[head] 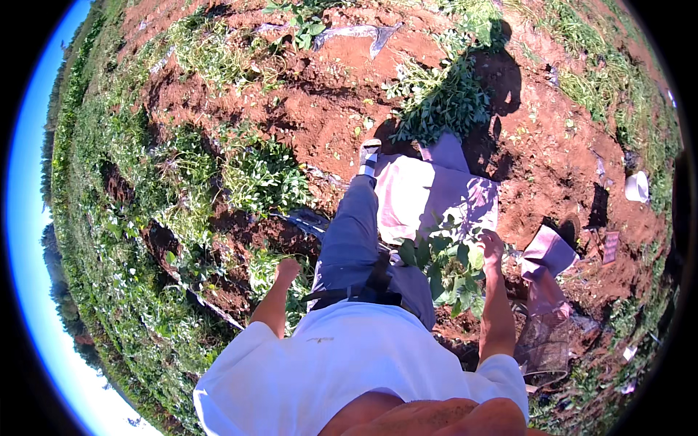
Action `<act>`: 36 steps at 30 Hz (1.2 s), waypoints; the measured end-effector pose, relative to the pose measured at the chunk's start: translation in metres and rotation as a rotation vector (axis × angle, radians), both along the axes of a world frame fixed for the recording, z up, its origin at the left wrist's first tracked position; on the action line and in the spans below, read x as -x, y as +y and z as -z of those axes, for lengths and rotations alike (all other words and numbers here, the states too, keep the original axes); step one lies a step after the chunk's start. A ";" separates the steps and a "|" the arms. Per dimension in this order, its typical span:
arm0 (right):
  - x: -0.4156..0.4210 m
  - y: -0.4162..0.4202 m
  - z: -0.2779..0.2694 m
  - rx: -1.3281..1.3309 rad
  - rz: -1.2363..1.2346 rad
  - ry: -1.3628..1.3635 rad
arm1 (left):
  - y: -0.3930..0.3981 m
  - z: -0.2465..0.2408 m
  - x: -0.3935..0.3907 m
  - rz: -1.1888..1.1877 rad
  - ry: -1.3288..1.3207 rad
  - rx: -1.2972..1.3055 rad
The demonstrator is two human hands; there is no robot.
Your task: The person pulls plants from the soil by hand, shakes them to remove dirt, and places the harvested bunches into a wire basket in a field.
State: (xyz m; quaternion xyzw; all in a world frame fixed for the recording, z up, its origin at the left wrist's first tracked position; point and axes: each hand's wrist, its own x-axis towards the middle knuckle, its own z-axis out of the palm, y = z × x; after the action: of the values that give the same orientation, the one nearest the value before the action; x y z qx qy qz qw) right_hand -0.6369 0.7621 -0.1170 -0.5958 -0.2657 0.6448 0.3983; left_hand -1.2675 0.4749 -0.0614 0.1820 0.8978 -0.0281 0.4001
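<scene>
My left hand (288, 270) hangs at my left side with its fingers curled, above low green foliage; whether anything is in it is hidden. On the other side, my right hand (492, 249) is out in front of my hip, fingers bent, beside a broad-leaved green plant (450, 267). From above I cannot tell if it touches the leaves. Just beyond lies a pink sheet or sack (406, 196), spread on the red soil, part sunlit and part in shadow. A heap of leafy plants (444, 109) lies at its far edge. My shod foot (370, 152) is beside the sheet's far left corner.
Another pink sack (548, 253) stands crumpled at right, with a mesh container (545, 349) nearer me. Farther right are a white bucket (637, 187) and a small reddish object (611, 246). Torn plastic film (357, 35) lies ahead. Dense plants (158, 283) cover the left side.
</scene>
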 end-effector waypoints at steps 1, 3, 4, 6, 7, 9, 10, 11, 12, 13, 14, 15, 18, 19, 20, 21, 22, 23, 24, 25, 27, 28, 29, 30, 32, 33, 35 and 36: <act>0.021 0.024 0.001 0.011 -0.051 0.054 | 0.042 -0.004 0.013 0.002 0.011 0.023; 0.071 0.073 0.009 0.035 -0.053 -0.084 | 0.165 0.000 0.029 -0.106 0.104 -0.242; 0.097 0.104 0.015 0.075 -0.062 -0.101 | 0.236 0.003 0.034 -0.277 -0.099 -0.547; 0.146 0.170 0.030 0.192 -0.064 -0.168 | 0.384 0.018 0.026 -0.327 -0.391 -0.701; 0.173 0.212 0.042 0.205 -0.016 -0.139 | 0.460 0.028 0.020 -0.304 -0.596 -0.808; 0.220 0.295 0.070 0.270 -0.050 -0.214 | 0.571 0.056 -0.008 -0.410 -1.109 -0.725; 0.243 0.335 0.085 0.265 -0.074 -0.187 | 0.609 0.071 -0.024 -0.503 -1.259 -0.581; 0.265 0.378 0.104 0.273 -0.082 -0.175 | 0.644 0.094 -0.037 -0.561 -1.491 -0.534; 0.285 0.422 0.124 0.255 -0.066 -0.129 | 0.671 0.120 -0.050 -0.624 -1.537 -0.417; 0.304 0.463 0.145 0.290 -0.047 -0.118 | 0.687 0.146 -0.063 -0.685 -1.642 -0.373; 0.320 0.503 0.166 0.274 -0.047 -0.085 | 0.698 0.173 -0.077 -0.705 -1.508 -0.268; 0.333 0.544 0.189 0.280 -0.049 -0.078 | 0.707 0.200 -0.089 -0.704 -1.441 -0.221; 0.369 0.656 0.261 0.228 -0.060 -0.067 | 0.714 0.249 -0.103 0.216 -0.884 -0.032; 0.379 0.691 0.286 0.213 -0.043 -0.052 | 0.718 0.256 -0.106 0.591 -0.660 0.111; 0.389 0.721 0.312 0.206 -0.037 -0.061 | 0.724 0.259 -0.118 0.503 -0.697 0.079; 0.396 0.749 0.337 0.233 -0.016 -0.093 | 0.733 0.258 -0.128 0.433 -0.751 -0.043; 0.403 0.774 0.363 0.185 -0.031 -0.095 | 0.742 0.253 -0.139 0.417 -0.798 -0.123; 0.409 0.796 0.390 0.188 -0.018 -0.141 | 0.753 0.248 -0.146 0.546 -0.809 -0.169; 0.413 0.814 0.417 0.160 -0.024 -0.128 | 0.765 0.245 -0.151 0.632 -0.836 -0.133; 0.418 0.829 0.446 0.147 -0.019 -0.131 | 0.778 0.243 -0.152 0.654 -0.878 -0.092; 0.423 0.854 0.500 0.049 -0.080 -0.038 | 0.800 0.236 -0.146 0.747 -0.897 -0.151; 0.427 0.866 0.527 -0.010 -0.097 -0.162 | 0.810 0.234 -0.142 0.740 -0.936 -0.174; 0.430 0.876 0.550 -0.122 -0.155 -0.240 | 0.819 0.232 -0.135 0.727 -0.969 -0.207; 0.429 0.881 0.567 -0.090 -0.142 -0.309 | 0.827 0.232 -0.129 0.708 -0.972 -0.210; 0.437 0.892 0.589 -0.159 -0.234 -0.333 | 0.841 0.235 -0.117 0.681 -0.979 -0.240; 0.442 0.895 0.591 0.153 0.001 -0.175 | 0.847 0.238 -0.113 0.676 -0.961 -0.243; 0.456 0.901 0.583 0.400 0.165 -0.012 | 0.854 0.239 -0.107 0.651 -0.935 -0.239; 0.463 0.903 0.572 0.403 0.084 -0.025 | 0.857 0.240 -0.106 0.629 -0.929 -0.245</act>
State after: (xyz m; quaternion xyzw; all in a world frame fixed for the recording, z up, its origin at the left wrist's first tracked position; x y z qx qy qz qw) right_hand -1.0994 1.6653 -0.6891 -0.6821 -0.1110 0.6601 0.2943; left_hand -1.1611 1.3316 -0.3016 0.4786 0.5273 0.0414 0.7008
